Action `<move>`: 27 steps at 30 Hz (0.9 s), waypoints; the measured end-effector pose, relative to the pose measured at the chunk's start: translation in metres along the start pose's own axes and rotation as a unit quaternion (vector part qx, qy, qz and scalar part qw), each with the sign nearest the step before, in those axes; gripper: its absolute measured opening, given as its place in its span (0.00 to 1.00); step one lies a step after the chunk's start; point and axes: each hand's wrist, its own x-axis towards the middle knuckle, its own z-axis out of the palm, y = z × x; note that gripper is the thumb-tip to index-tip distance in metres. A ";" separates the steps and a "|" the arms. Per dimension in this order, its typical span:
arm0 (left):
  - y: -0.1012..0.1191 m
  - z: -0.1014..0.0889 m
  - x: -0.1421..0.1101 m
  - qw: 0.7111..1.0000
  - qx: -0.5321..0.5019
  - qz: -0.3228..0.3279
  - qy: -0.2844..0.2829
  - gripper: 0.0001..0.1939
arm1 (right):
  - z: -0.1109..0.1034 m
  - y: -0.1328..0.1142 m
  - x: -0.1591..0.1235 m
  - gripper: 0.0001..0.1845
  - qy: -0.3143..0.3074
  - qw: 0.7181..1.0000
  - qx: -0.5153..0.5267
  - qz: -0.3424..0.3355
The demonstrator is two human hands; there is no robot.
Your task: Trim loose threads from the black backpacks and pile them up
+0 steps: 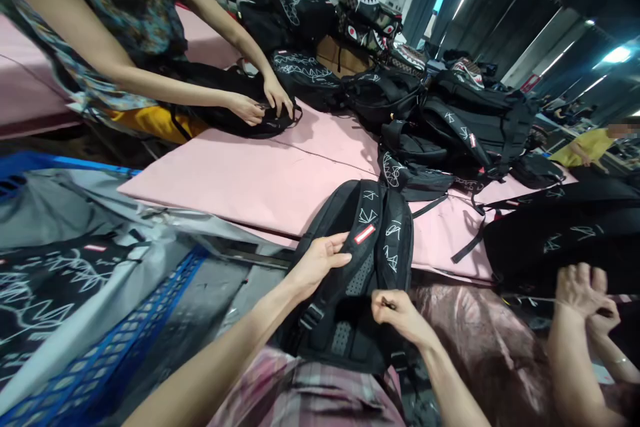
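A black backpack (350, 267) with white scribble marks and a red tag lies back side up at the near edge of the pink table, partly on my lap. My left hand (320, 260) grips its left shoulder strap, fingers closed around it. My right hand (397, 313) pinches something small and dark by the right strap; I cannot make out what it is.
A person across the pink table (260, 173) handles another black backpack (240, 107). Several black backpacks (450, 120) are piled at the back right. Another person's hands (585, 293) work at my right. A blue crate (100, 347) lined with grey plastic holds bags at my left.
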 end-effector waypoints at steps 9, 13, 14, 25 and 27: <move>-0.005 -0.020 -0.003 0.990 -0.071 -0.101 0.069 0.19 | -0.040 0.045 -0.037 0.14 0.375 0.909 0.076 0.165; -0.006 -0.030 -0.009 0.985 -0.080 -0.133 0.074 0.21 | -0.049 0.075 -0.055 0.16 0.397 0.900 0.028 0.175; -0.006 -0.032 -0.010 0.984 -0.077 -0.139 0.085 0.21 | -0.049 0.079 -0.057 0.17 0.395 0.901 0.015 0.179; -0.003 -0.049 -0.004 0.963 0.005 -0.226 0.146 0.20 | -0.023 0.099 -0.012 0.21 0.365 0.899 0.093 0.224; -0.005 -0.045 -0.005 0.963 0.059 -0.196 0.173 0.20 | -0.023 0.100 -0.009 0.19 0.372 0.888 0.143 0.230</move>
